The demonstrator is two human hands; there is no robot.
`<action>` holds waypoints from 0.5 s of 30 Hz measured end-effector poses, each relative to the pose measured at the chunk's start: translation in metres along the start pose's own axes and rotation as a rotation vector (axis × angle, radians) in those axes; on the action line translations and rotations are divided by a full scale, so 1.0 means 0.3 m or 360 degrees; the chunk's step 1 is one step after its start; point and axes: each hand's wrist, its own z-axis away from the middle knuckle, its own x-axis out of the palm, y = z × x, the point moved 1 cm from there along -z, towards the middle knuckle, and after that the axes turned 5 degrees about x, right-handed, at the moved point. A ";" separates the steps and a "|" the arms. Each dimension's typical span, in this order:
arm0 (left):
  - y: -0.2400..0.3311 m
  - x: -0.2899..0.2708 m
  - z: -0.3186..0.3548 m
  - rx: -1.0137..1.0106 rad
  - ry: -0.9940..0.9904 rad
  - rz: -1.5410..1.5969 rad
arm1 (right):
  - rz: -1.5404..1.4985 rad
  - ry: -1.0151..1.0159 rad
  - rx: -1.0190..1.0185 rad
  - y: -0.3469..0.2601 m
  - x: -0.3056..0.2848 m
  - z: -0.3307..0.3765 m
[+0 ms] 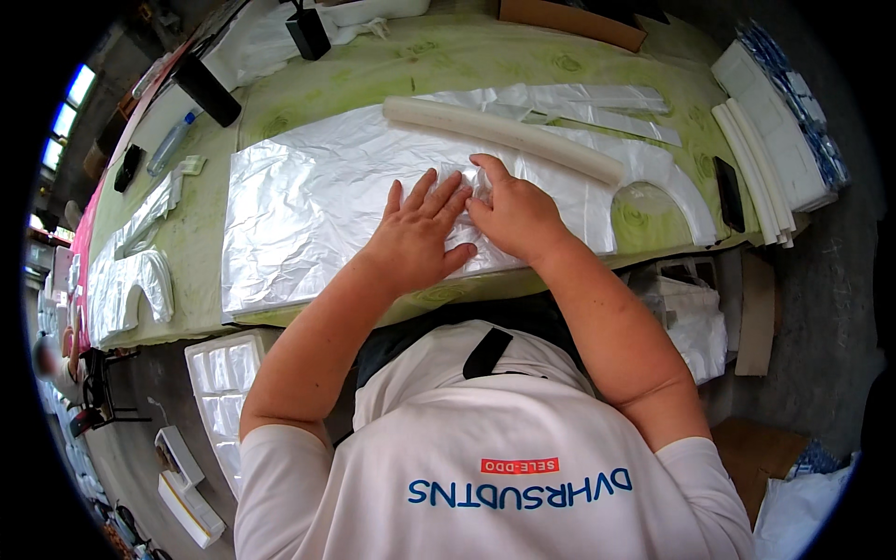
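Left hand (413,241) spread on plastic film (303,210), right hand (519,213) half-curled, its grip unclear

plastic sheeting (308,205): thin, shiny, translucent white, wrinkled. lies flat, its straight edge at left, a rounded cutout at right.

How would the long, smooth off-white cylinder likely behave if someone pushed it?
The long, smooth off-white cylinder would probably roll, being round. It seems stiff, looking straight along its length. The crinkled, glossy plastic sheeting beneath might shift too, as it looks thin.
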 end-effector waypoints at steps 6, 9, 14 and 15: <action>0.100 0.003 0.122 0.0065 0.0462 0.0500 | 0.0018 -0.0142 -0.0005 0.004 -0.014 -0.027; 0.184 0.046 0.263 -0.0112 0.0415 0.1469 | 0.0031 -0.0146 -0.0052 -0.007 -0.014 -0.023; 0.209 0.132 0.347 -0.1297 0.0228 0.3174 | 0.0311 -0.0175 -0.0470 -0.045 0.010 0.128; 0.201 0.120 0.333 -0.1199 0.0301 0.3494 | 0.0309 -0.0235 -0.0550 -0.062 0.013 0.185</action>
